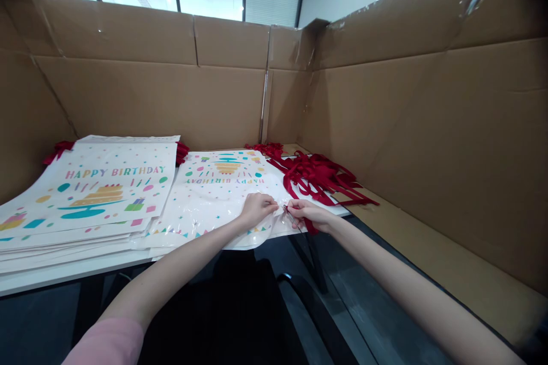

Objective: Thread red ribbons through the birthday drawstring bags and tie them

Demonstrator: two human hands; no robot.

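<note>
A white plastic sheet (pixel 205 191) printed with HAPPY BIRTHDAY and a cake lies upside down before me, its right corner reaching the table edge. My left hand (pixel 258 210) is closed in a pinch on that corner. Close by on the right, my right hand (pixel 311 215) has its fingers closed on a red ribbon (pixel 311 226), part of which hangs below the hand. A thin dark line shows near those fingertips, too small to name. Just behind the right hand, a loose heap of red ribbons (pixel 319 174) spreads over the table.
On the left rests a stack of similar printed sheets (pixel 115 182), with red ribbon bunches (pixel 60 151) at its upper corners. A smaller red pile (pixel 269 149) sits at the back. Tall cardboard walls (pixel 171 97) enclose the table. A dark chair (pixel 240 308) stands below its front edge.
</note>
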